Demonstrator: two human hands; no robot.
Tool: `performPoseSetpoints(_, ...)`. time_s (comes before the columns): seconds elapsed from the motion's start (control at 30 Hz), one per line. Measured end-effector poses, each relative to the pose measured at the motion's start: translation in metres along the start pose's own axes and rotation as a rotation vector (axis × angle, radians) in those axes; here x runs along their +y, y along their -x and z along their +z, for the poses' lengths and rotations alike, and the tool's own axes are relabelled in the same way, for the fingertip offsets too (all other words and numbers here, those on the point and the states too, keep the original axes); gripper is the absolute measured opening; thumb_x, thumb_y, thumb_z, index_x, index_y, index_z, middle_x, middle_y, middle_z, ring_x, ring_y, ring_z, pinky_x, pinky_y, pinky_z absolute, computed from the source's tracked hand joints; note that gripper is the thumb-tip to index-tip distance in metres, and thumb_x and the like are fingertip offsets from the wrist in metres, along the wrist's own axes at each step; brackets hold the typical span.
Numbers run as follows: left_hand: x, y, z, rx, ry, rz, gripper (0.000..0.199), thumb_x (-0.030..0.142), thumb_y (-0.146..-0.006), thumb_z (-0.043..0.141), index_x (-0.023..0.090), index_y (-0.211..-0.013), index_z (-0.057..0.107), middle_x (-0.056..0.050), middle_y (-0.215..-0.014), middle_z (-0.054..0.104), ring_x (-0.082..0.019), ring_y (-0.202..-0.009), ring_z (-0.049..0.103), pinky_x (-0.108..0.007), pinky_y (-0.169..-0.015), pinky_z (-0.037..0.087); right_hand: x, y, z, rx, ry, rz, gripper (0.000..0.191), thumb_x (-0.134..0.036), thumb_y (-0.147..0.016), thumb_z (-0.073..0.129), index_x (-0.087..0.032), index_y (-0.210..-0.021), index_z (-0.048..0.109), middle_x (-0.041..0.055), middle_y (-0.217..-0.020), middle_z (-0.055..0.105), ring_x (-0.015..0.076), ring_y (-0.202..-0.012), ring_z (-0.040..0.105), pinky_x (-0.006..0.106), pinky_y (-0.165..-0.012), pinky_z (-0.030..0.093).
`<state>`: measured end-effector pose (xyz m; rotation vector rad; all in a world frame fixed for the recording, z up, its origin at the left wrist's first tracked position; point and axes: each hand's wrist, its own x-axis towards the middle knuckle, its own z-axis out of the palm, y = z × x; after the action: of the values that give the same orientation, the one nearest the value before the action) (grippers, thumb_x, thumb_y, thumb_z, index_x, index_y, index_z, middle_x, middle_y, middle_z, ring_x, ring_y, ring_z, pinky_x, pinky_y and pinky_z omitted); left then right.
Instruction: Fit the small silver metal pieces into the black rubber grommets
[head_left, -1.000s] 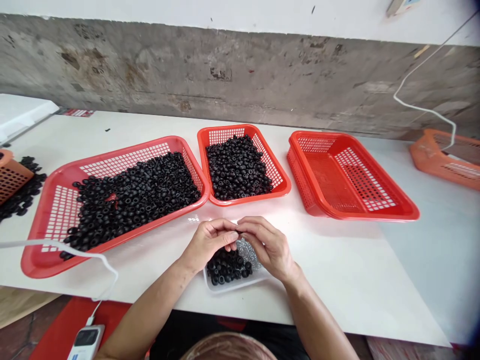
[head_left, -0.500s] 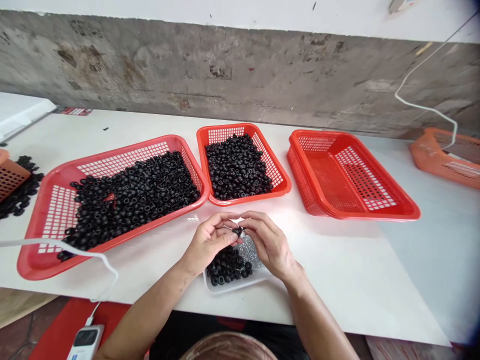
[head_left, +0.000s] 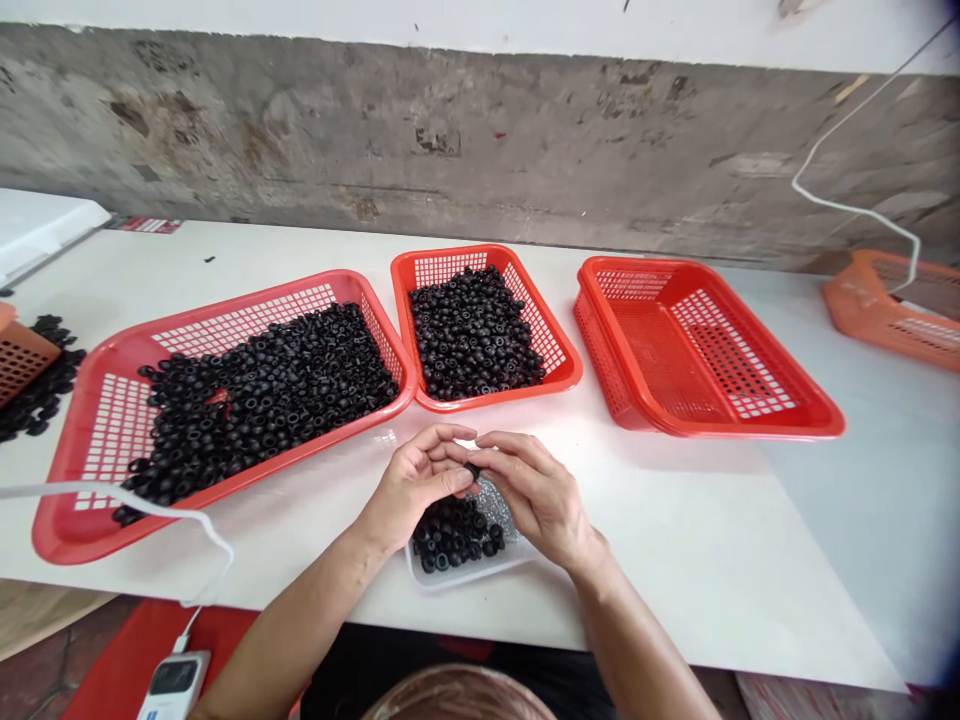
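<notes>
A small black ring-shaped part (head_left: pixel 472 470) is pinched between the thumb and fingers of my left hand (head_left: pixel 424 475). My right hand (head_left: pixel 536 490) meets it from the other side, its thumb and fingers closed at the part; whether they hold a tiny piece of their own is hidden. Beneath both hands stands a shallow clear plastic tray (head_left: pixel 454 578). Several black round parts (head_left: pixel 450 540) lie in its left side, and small shiny silvery pieces (head_left: pixel 496 508) fill its right side, partly covered by my right hand.
Behind the tray, a long red basket (head_left: pixel 75 515) and a smaller red basket (head_left: pixel 574 375) hold heaps of black parts. Stacked red baskets (head_left: pixel 750 425) stand at the right, an orange basket (head_left: pixel 892 320) beyond. A white cable (head_left: pixel 214 535) crosses the left front to a power bank (head_left: pixel 174 680).
The fingers of my right hand have moved left, closing over the black part, which now shows less. My left hand keeps its pinch in nearly the same place.
</notes>
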<state>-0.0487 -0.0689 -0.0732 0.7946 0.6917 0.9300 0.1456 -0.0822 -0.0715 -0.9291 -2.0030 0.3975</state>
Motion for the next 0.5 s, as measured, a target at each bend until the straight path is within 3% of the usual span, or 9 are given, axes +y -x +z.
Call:
performPoseSetpoints(0.13, -0.0002, -0.0003, -0.0007, -0.011, 0.031, 0.009, 0.036, 0.019, -0.079, 0.084, 0.023, -0.113, 0.073, -0.001, -0.093, 0.076, -0.012, -0.084, 0.070, -0.022, -0.080, 0.054, -0.0027, -0.0010, -0.0009, 0.002, -0.035, 0.011, 0.041, -0.017, -0.102, 0.056, -0.033, -0.139, 0.060, 0.0066, -0.120, 0.068, 0.0190, -0.109, 0.068, 0.034, -0.093, 0.058)
performPoseSetpoints(0.27, 0.0011, -0.0010, 0.0002, -0.026, 0.041, 0.009, 0.035, 0.020, -0.078, 0.084, 0.024, -0.111, 0.074, -0.001, -0.091, 0.076, -0.013, -0.086, 0.070, -0.022, -0.081, 0.052, -0.0050, -0.0029, -0.0017, -0.002, -0.067, 0.001, 0.044, -0.026, -0.098, 0.066, -0.031, -0.141, 0.059, 0.0076, -0.119, 0.069, 0.0207, -0.107, 0.069, 0.035, -0.091, 0.058)
performPoseSetpoints(0.5, 0.0005, 0.0005, 0.0000, -0.027, 0.008, -0.004, 0.037, 0.020, -0.076, 0.086, 0.023, -0.110, 0.074, 0.000, -0.090, 0.076, -0.013, -0.087, 0.068, -0.024, -0.084, 0.049, -0.0038, -0.0021, -0.0002, 0.029, -0.363, 0.128, 0.037, -0.013, -0.099, 0.060, -0.034, -0.127, 0.070, 0.0049, -0.116, 0.069, 0.0167, -0.108, 0.068, 0.030, -0.091, 0.059)
